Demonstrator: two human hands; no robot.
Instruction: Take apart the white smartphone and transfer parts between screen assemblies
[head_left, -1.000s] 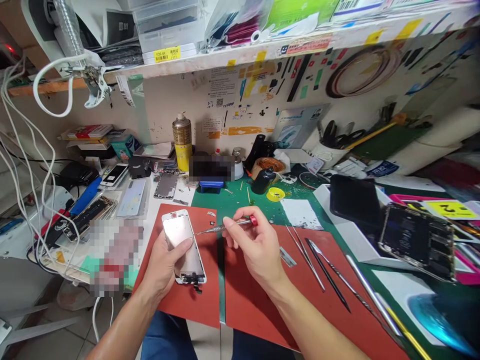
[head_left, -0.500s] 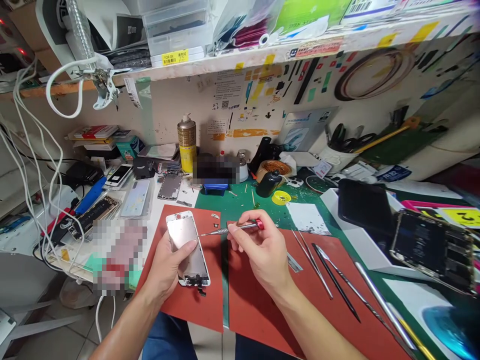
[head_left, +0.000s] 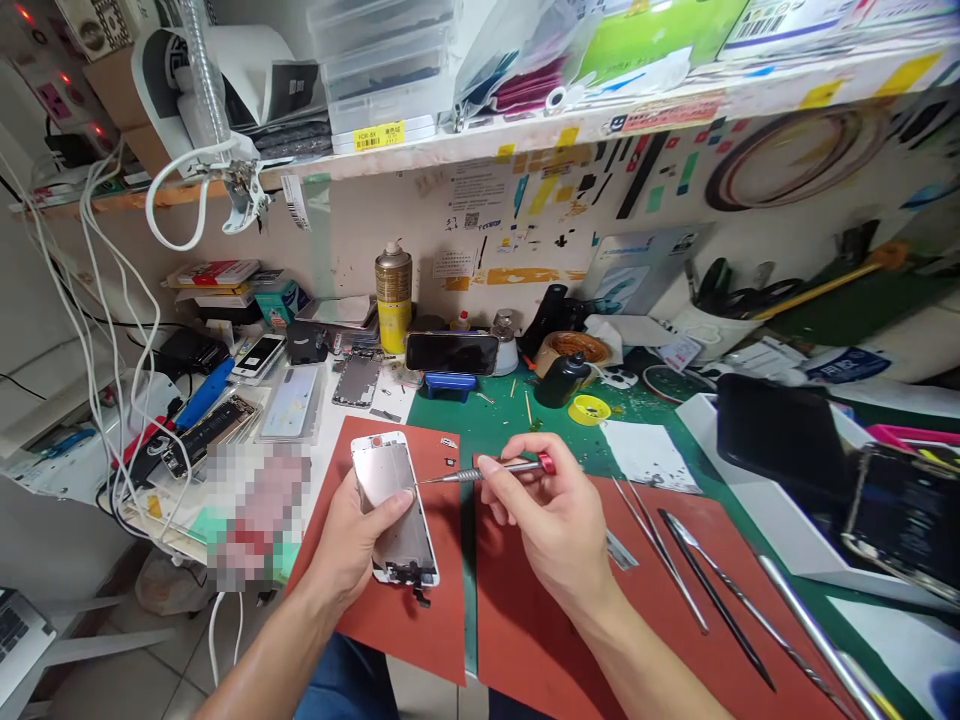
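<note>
My left hand (head_left: 352, 530) grips a white-framed phone screen assembly (head_left: 384, 466), its metal-plated back facing up. The thumb lies across the plate, and a short dark flex cable (head_left: 421, 598) hangs from the lower end. In my right hand (head_left: 551, 515) is a slim screwdriver (head_left: 463, 474) with a silver knurled shaft and a red end, held between thumb and fingers. Its tip points left, close by the right edge of the screen; whether it touches I cannot tell. Two tiny parts (head_left: 449, 461) lie on the red mat (head_left: 442, 635) just above the screen.
Tweezers (head_left: 660, 555), a black pointed tool (head_left: 716, 600) and metal pry tools lie on the right red mat (head_left: 525, 630). Behind are a phone on a blue stand (head_left: 450, 385), a spray can (head_left: 394, 300) and a black bottle (head_left: 562, 380). Phone parts crowd the left side.
The view has turned a little to the left, so everything sits further right in the picture. Both hands keep their grips, with the screwdriver tip still beside the screen's edge.
</note>
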